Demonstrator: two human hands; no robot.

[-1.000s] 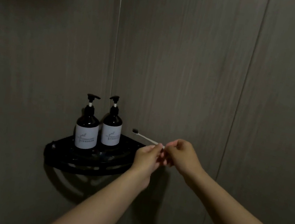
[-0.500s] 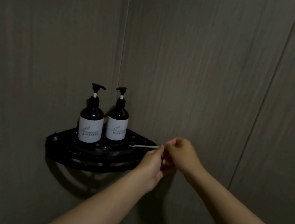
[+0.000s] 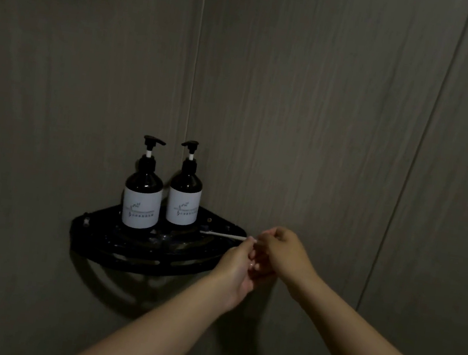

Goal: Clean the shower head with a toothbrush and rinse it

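Left hand (image 3: 237, 263) is pinching the handle end of the toothbrush (image 3: 223, 235) between its fingertips. The brush is lying nearly level over the right part of the black corner shelf (image 3: 140, 257), with its head pointing left, just beside the right pump bottle (image 3: 184, 200). Right hand (image 3: 285, 253) is curling against the left; whether it is gripping the brush cannot be told.

I am standing in a bathroom, looking into the corner of a shower. The left wall (image 3: 75, 79) and the right wall (image 3: 311, 113), both with big grey tiles, are meeting in a straight line. A black corner shelf (image 3: 115, 246) is hanging there. A left pump bottle (image 3: 142, 194) and a right pump bottle (image 3: 184, 197), the soap kind, are standing near its back corner.
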